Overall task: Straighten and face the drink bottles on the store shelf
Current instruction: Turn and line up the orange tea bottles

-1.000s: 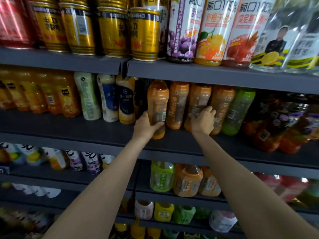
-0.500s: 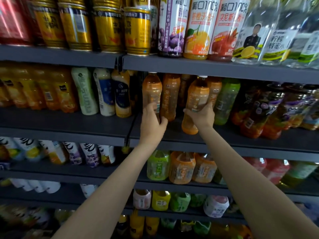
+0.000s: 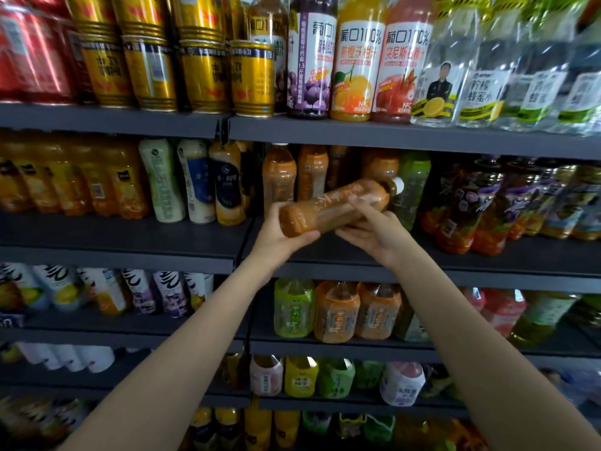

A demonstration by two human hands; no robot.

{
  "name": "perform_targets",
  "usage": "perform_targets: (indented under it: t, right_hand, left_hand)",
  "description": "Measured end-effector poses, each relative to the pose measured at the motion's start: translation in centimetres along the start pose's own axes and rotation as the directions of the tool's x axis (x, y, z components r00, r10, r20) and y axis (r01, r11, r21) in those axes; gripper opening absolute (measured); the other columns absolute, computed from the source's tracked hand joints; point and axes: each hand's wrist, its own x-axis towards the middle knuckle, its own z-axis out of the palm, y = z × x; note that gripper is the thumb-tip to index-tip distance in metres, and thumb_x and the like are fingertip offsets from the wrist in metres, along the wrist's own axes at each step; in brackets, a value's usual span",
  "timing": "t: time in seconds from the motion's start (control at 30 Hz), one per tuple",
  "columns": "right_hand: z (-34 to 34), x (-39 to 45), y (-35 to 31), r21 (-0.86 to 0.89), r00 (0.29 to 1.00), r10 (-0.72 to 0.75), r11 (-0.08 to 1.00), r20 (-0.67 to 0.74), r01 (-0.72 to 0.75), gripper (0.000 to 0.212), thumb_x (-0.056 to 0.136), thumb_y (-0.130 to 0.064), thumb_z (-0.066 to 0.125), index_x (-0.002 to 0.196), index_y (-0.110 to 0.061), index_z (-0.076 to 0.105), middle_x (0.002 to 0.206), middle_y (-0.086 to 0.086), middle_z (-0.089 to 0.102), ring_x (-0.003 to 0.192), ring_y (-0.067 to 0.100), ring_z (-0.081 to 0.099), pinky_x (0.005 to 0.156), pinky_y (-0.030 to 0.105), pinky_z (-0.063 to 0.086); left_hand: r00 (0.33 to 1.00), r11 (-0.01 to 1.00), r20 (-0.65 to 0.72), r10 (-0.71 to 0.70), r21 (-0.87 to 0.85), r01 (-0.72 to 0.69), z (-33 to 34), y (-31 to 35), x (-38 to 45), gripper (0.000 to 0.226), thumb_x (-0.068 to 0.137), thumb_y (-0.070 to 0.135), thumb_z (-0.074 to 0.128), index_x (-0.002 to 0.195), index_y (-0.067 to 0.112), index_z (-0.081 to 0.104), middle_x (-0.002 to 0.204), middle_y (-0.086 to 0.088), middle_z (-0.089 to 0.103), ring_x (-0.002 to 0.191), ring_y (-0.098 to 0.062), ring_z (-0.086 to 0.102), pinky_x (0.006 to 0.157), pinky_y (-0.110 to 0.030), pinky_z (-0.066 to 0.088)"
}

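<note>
Dark grey metal store shelving [image 3: 422, 255] fills the view in stacked tiers, and two bare forearms reach up from the bottom corners toward its middle tier.

Nearest, the left hand [image 3: 276, 236] cups the base end of an orange-brown plastic drink bottle [image 3: 335, 206], thumb curled under and fingers wrapped behind it. The right hand [image 3: 374, 232] supports the same bottle from below near its middle, fingers [image 3: 361, 206] curled up over its front. That bottle lies almost on its side, held just off the front edge of the middle tier, its white cap [image 3: 397, 183] pointing up and right; the pale writing on its label is too blurred to read.

Behind it on the same tier stand three upright orange-brown bottles [image 3: 279, 174], the third partly hidden, and one green bottle [image 3: 414, 180] just right of the cap. Further right is a cluster of dark purple-labelled bottles [image 3: 471, 203]. Toward the left edge stand three pale cream bottles [image 3: 192, 180] with green or blue labels, then a row of orange juice bottles [image 3: 97, 180], smeared by blur.

On the tier above, four gold cans [image 3: 208, 73] show in the front row, beside three tall juice bottles with white labels [image 3: 357, 66] showing "100%" and Chinese characters, then clear bottles with lemon pictures [image 3: 448, 86]. Red cans [image 3: 29, 60] sit at the far left edge.
</note>
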Motion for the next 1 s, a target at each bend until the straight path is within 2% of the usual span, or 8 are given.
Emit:
perform_targets:
  t: [0.1, 0.2, 0.37, 0.47, 0.63, 0.77, 0.9, 1.0]
  right_hand:
    - [0.5, -0.8, 0.5, 0.257, 0.991, 0.129, 0.959, -0.026, -0.118, 0.057, 0.083, -0.023, 0.071, 0.13, -0.01, 0.041, 0.117, 0.021, 0.056, 0.111, 0.035, 0.056, 0.086, 0.046, 0.053]
    - [1.0, -1.4, 0.7, 0.344, 0.987, 0.154, 0.93, -0.054, -0.126, 0.035, 0.084, -0.021, 0.07, 0.107, -0.009, 0.047, 0.102, 0.019, 0.058, 0.113, 0.036, 0.056, 0.088, 0.047, 0.049]
    - [0.9, -1.5, 0.1, 0.235, 0.999, -0.017, 0.972, -0.046, 0.027, 0.069, 0.075, -0.014, 0.075, 0.135, -0.007, 0.041, 0.12, 0.016, 0.06, 0.106, 0.03, 0.061, 0.073, 0.042, 0.058]
    - [1.0, -1.8, -0.5, 0.13, 0.996, -0.084, 0.988, -0.006, 0.084, 0.065, 0.078, -0.015, 0.073, 0.135, -0.007, 0.044, 0.123, 0.014, 0.062, 0.108, 0.028, 0.063, 0.077, 0.039, 0.058]
    - [0.6, -2.9, -0.8, 0.058, 0.984, -0.137, 0.99, 0.109, 0.132, 0.062, 0.072, -0.017, 0.071, 0.129, -0.006, 0.049, 0.119, 0.012, 0.064, 0.106, 0.025, 0.065, 0.088, 0.039, 0.055]
    - [-0.6, -3.7, 0.0, -0.016, 0.964, -0.126, 0.991, 0.233, 0.133, 0.052, 0.077, -0.016, 0.065, 0.127, -0.006, 0.051, 0.115, 0.01, 0.064, 0.107, 0.023, 0.064, 0.085, 0.034, 0.056]
    - [-0.7, -3.8, 0.3, -0.096, 0.973, -0.097, 0.988, 0.21, 0.119, 0.044, 0.085, -0.018, 0.063, 0.127, -0.013, 0.05, 0.122, 0.008, 0.063, 0.112, 0.023, 0.061, 0.089, 0.034, 0.054]
    - [1.1, -3.9, 0.5, -0.121, 0.987, -0.092, 0.987, 0.132, 0.108, 0.043, 0.09, -0.024, 0.062, 0.127, -0.01, 0.047, 0.117, 0.009, 0.063, 0.107, 0.023, 0.063, 0.091, 0.036, 0.053]
  left_hand:
    - [0.944, 0.879, 0.071, 0.321, 0.35, -0.325, -0.3, 0.8, -0.3, 0.071, 0.071, 0.013, 0.08, 0.13, 0.018, 0.04, 0.128, -0.001, 0.042, 0.116, -0.012, 0.04, 0.097, -0.028, 0.035]
    - [0.896, 0.775, 0.168, 0.411, 0.453, -0.441, -0.5, 1.4, -1.0, 0.073, 0.07, 0.012, 0.08, 0.131, 0.019, 0.04, 0.129, -0.002, 0.039, 0.117, -0.01, 0.037, 0.099, -0.028, 0.032]
    - [0.973, 0.997, 0.231, -0.013, 0.079, -0.006, -1.4, 2.1, -2.1, 0.062, 0.076, 0.025, 0.075, 0.127, 0.029, 0.041, 0.126, 0.001, 0.05, 0.112, -0.013, 0.052, 0.093, -0.03, 0.048]
    - [0.942, 0.972, 0.282, -0.183, -0.092, 0.216, -1.4, 2.3, -2.2, 0.075, 0.065, 0.032, 0.075, 0.132, 0.018, 0.044, 0.126, -0.004, 0.056, 0.109, -0.016, 0.06, 0.092, -0.034, 0.052]
    - [0.914, 0.982, 0.363, -0.179, 0.016, 0.186, -1.5, 2.9, -2.3, 0.056, 0.079, 0.027, 0.069, 0.13, 0.017, 0.047, 0.122, -0.001, 0.059, 0.106, -0.011, 0.061, 0.085, -0.023, 0.053]
    - [0.884, 0.953, 0.428, -0.188, 0.299, 0.058, -2.0, 2.5, -2.7, 0.085, 0.066, 0.037, 0.081, 0.137, 0.02, 0.038, 0.128, 0.003, 0.054, 0.112, -0.009, 0.054, 0.095, -0.023, 0.045]
    - [0.978, 0.861, 0.2, 0.062, 0.485, -0.154, -1.1, 0.8, -3.3, 0.083, 0.064, 0.029, 0.085, 0.133, 0.02, 0.039, 0.126, 0.002, 0.047, 0.112, -0.011, 0.047, 0.089, -0.023, 0.038]
    - [0.957, 0.77, 0.006, 0.29, 0.593, -0.237, -0.8, 0.3, -3.4, 0.08, 0.065, 0.022, 0.084, 0.133, 0.016, 0.042, 0.125, -0.005, 0.041, 0.116, -0.021, 0.042, 0.093, -0.031, 0.037]
